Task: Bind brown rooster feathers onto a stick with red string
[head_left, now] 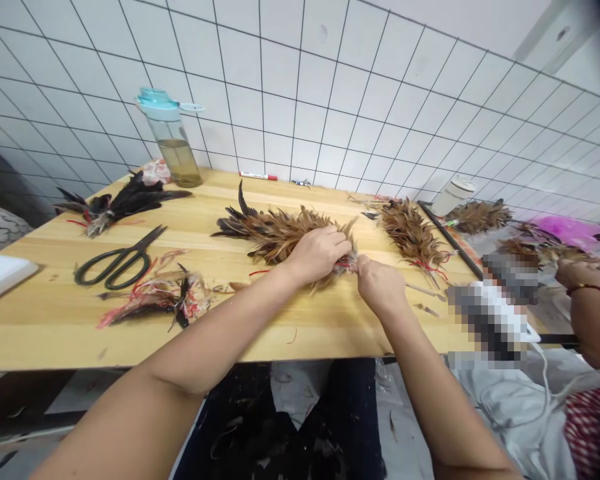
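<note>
A long brown feather bundle [275,233] lies across the middle of the wooden table, its dark tips pointing left. My left hand [320,253] is closed over its right part, near the tied quill end. At that end, my right hand [380,283] is closed in a fist, its fingers pinched on the reddish tied quills. Another brown feather bundle [413,233] with red string rests to the right. Black scissors [120,260] lie on the left, beside a loose pile of feathers and red string [163,297]. Behind them is a black feather bundle [130,203].
A bottle with a blue lid [177,143] stands at the back left, near a red and white marker [258,176]. A white object [5,273] is at the left edge. Another person's hands [583,273] are at the far right, past a white cup [453,198].
</note>
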### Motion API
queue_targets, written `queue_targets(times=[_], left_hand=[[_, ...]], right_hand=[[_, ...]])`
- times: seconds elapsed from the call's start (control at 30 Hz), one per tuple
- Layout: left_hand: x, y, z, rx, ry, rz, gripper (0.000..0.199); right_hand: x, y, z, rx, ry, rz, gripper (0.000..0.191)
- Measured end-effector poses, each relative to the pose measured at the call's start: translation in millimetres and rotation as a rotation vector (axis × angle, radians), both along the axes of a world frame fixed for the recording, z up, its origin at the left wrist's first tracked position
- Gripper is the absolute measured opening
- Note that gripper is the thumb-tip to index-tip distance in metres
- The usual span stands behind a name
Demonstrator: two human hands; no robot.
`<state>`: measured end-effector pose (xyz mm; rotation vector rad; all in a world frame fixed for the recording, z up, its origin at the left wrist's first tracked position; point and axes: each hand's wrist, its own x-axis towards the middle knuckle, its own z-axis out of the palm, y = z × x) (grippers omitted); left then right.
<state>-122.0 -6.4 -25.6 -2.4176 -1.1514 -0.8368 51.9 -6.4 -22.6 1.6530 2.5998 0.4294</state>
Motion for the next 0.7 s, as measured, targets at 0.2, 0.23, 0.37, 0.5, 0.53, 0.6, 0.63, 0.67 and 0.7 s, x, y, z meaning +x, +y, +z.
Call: queue_targets(times=[0.2,0.23,0.37,0.5,0.53,0.6,0.63,0.67,0.7], left_hand=[[5.9,-6.3,15.7,0.061,0.189,-0.139,0.031],[5.6,-5.3,16.1,0.051,0.185,-0.129,0.031],[-0.2,7.9,9.7,-0.113,0.086,-0.093,0.024],[-7.1,18.7,4.5,-0.284,-0.041,0.045,0.012],[-8.8,17.3,6.0,-0.242,-0.087,0.102,0.015],[-11.7,7.7,12.9,-0.059,-0.198,0.169,0.025],[-12.3,-0.4,17.7,0.054,-0.256,0.163,0.028],[-12.0,-10.1,22.8,0.158,-0.311,0.130,0.030],[-10.6,-20.7,27.4,0.234,-0.351,0.070,0.030]], right_hand=[[-3.8,-13.6,7.7,-0.079,-0.052,0.086,0.031],[-4.8,-15.2,7.3,-0.077,-0.053,0.094,0.031],[-5.4,-21.5,1.9,-0.056,-0.070,0.116,0.034],[-6.1,-24.3,-7.4,-0.076,-0.012,0.107,0.034],[-6.8,-23.4,-9.7,-0.086,0.011,0.094,0.035],[-7.8,-19.3,-13.4,-0.112,0.061,0.049,0.035],[-7.7,-16.2,-14.7,-0.128,0.091,0.023,0.036],[-7.0,-12.5,-15.6,-0.145,0.126,-0.001,0.036],[-5.7,-8.4,-16.3,-0.160,0.165,-0.019,0.036]])
